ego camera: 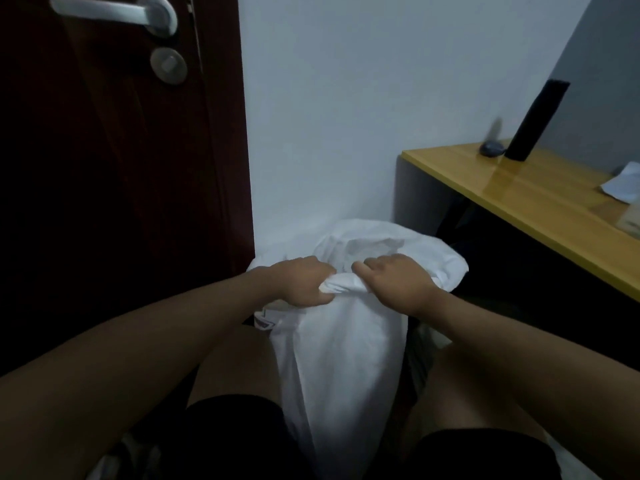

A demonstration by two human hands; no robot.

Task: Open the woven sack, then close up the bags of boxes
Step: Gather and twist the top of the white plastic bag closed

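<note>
A white woven sack (341,355) stands upright between my knees, against the white wall. Its top edge is bunched into a roll, and the mouth (377,244) opens behind the roll. My left hand (304,280) grips the left end of the rolled edge with curled fingers. My right hand (398,280) grips the right end, knuckles up. The two hands are almost touching. A small printed label (263,322) shows on the sack's left side. The sack's contents are hidden.
A dark brown door (121,168) with a metal lever handle (117,12) fills the left. A yellow-topped desk (540,202) stands at the right, bearing a tall black object (536,121), a small dark item (491,148) and white paper (623,181).
</note>
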